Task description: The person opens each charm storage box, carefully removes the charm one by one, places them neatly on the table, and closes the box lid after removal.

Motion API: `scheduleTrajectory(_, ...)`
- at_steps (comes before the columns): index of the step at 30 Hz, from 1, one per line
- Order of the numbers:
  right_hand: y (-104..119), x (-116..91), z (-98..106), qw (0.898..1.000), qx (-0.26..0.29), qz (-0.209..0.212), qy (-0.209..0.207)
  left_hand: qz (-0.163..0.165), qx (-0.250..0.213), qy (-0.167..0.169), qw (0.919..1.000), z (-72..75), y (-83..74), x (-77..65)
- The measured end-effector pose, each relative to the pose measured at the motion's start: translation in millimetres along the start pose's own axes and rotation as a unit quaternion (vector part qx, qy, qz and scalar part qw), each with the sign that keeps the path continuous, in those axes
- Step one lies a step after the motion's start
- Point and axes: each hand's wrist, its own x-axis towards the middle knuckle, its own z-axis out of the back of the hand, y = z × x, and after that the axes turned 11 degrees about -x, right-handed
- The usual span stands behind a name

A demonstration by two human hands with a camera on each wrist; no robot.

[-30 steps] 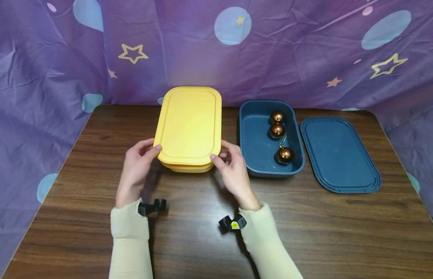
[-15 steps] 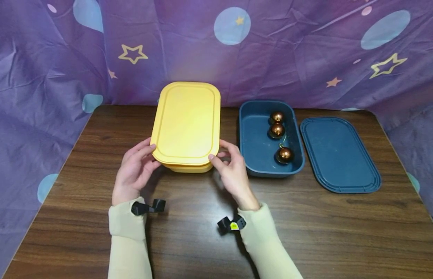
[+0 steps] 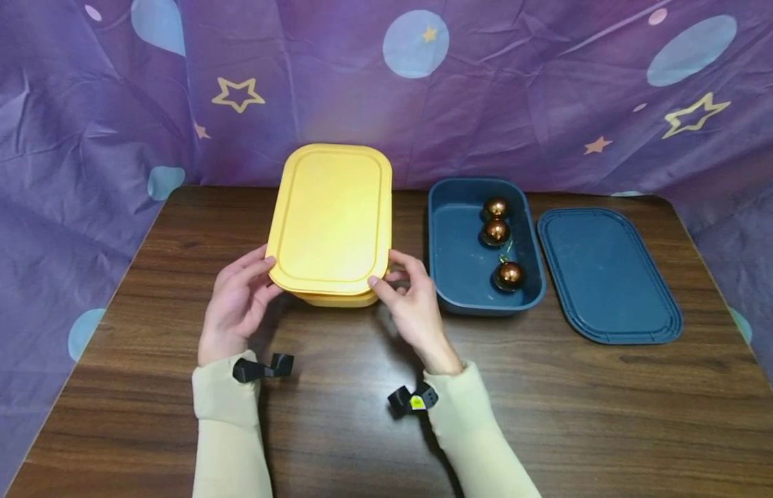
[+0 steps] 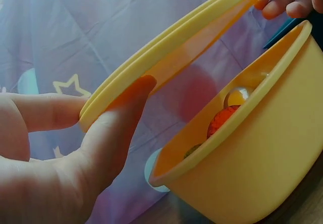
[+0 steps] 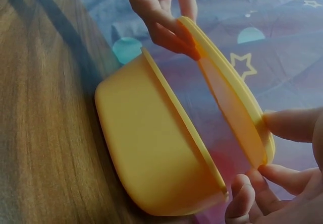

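Both hands hold a yellow lid point(image 3: 331, 218) above a yellow box point(image 3: 339, 300), with a gap between lid and rim visible in both wrist views. My left hand point(image 3: 233, 301) pinches the lid's near left corner, thumb on one face and fingers on the other. At the near right corner, my right hand point(image 3: 416, 304) pinches the edge the same way. Inside the yellow box, the left wrist view shows a shiny red ball point(image 4: 222, 119) and part of a silvery round thing point(image 4: 236, 97). From the head view the lid hides the box's contents.
Right of the yellow box stands an uncovered blue box point(image 3: 457, 266) holding three shiny brown baubles point(image 3: 508, 276). A blue lid point(image 3: 610, 277) lies flat beside it on the wooden table point(image 3: 336, 429). A purple patterned cloth point(image 3: 336, 69) hangs behind the table.
The yellow lid has shifted slightly left and toward the back, rising a little off the box. My left hand has moved left with it and turned; the right hand has barely moved.
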Motion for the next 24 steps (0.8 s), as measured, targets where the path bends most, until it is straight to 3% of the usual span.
scheduleTrajectory(4,-1,0,-1,1.0,-0.011,0.002,0.003,-0.007,0.006,-0.003,1.0,1.5,-0.7,-1.4)
scheduleTrajectory(15,-5,2,-2,1.0,-0.017,0.02,-0.002,-0.025,-0.013,0.033,0.9991,9.2,-6.2,-4.1)
scheduleTrajectory(24,-10,4,-3,0.999,-0.038,-0.009,-0.014,-0.04,-0.02,0.039,0.9982,12.3,-11.6,-6.6)
